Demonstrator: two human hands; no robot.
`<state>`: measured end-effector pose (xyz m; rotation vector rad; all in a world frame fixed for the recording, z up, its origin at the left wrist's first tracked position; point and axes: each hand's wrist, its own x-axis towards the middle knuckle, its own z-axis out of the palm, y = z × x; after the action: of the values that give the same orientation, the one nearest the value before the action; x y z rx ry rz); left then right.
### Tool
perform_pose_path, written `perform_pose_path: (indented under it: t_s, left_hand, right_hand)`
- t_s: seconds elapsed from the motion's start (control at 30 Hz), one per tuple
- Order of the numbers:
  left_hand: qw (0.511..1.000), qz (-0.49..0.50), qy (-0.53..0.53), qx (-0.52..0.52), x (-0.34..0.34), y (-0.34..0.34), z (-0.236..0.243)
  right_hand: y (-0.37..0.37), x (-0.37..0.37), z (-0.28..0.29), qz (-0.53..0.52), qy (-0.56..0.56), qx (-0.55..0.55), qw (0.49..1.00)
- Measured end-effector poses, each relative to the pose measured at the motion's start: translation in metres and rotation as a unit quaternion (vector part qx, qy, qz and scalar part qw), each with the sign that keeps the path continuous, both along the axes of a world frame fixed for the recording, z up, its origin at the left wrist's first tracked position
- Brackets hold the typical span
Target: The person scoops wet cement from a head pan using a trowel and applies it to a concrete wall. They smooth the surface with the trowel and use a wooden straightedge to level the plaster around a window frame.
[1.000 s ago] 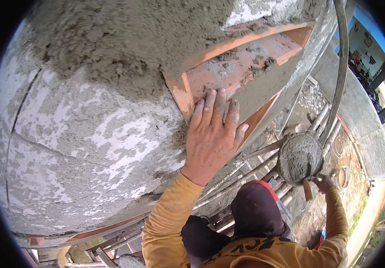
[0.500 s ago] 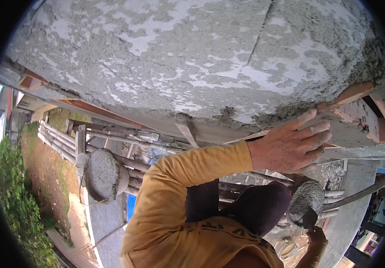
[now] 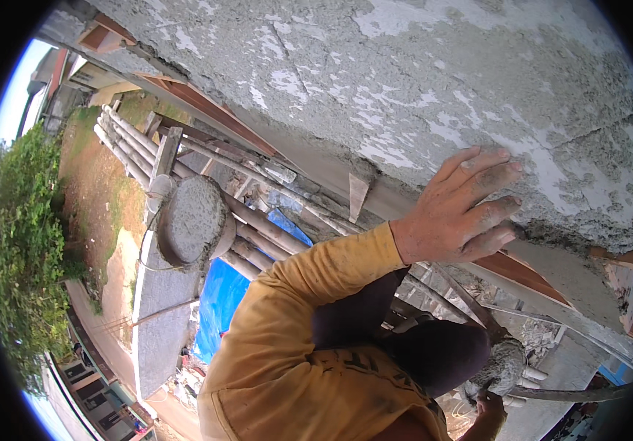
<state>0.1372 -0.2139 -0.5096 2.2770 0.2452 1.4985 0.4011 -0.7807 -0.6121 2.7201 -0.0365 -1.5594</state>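
My left hand (image 3: 459,209), in a yellow sleeve, is open with its fingers spread. It lies over the lower part of a rough, patchy grey plastered wall (image 3: 375,81) and appears to rest on it. Low on the right, my right hand (image 3: 490,406) is closed around a trowel, whose handle and blade are mostly hidden now. That hand is at a bucket of wet grey mortar (image 3: 506,366), partly covered by my dark-clothed knee (image 3: 441,353).
Another bucket (image 3: 226,234), filled with grey mortar, stands at the left beside bamboo poles (image 3: 121,151). Wooden frames (image 3: 213,110) line the wall's lower edge. Below are a blue tarp (image 3: 221,305), a concrete ledge (image 3: 158,316) and green bushes (image 3: 26,250).
My view has tilted and swung left. The left hand stays open by the wall, now further over the plaster. The right hand has moved in closer to the bucket, and the trowel blade has dropped from sight.
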Motion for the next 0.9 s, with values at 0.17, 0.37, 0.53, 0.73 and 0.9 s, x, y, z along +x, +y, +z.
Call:
perform_pose_path:
  t_s: [0.17, 0.37, 0.53, 0.73, 0.9]
  left_hand:
    - [0.991, 0.131, 0.013, -0.011, -0.035, 0.021, -0.006]
    - [0.962, 0.265, -0.010, -0.067, -0.050, 0.039, -0.018]
    - [0.956, 0.280, 0.031, -0.077, -0.023, 0.045, -0.014]
    - [0.944, 0.293, 0.085, -0.125, -0.037, 0.036, -0.008]
    - [0.914, 0.299, 0.134, -0.238, -0.062, 0.012, 0.068]
  right_hand:
    - [-0.063, 0.055, -0.028, 0.199, -0.178, 0.037, 0.963]
    - [0.205, -0.007, 0.070, 0.200, -0.161, 0.357, 0.898]
    - [0.355, -0.090, 0.138, 0.314, -0.056, 0.573, 0.755]
    - [0.456, -0.140, 0.221, 0.450, -0.005, 0.669, 0.592]
    - [0.485, -0.171, 0.333, 0.398, -0.004, 0.734, 0.550]
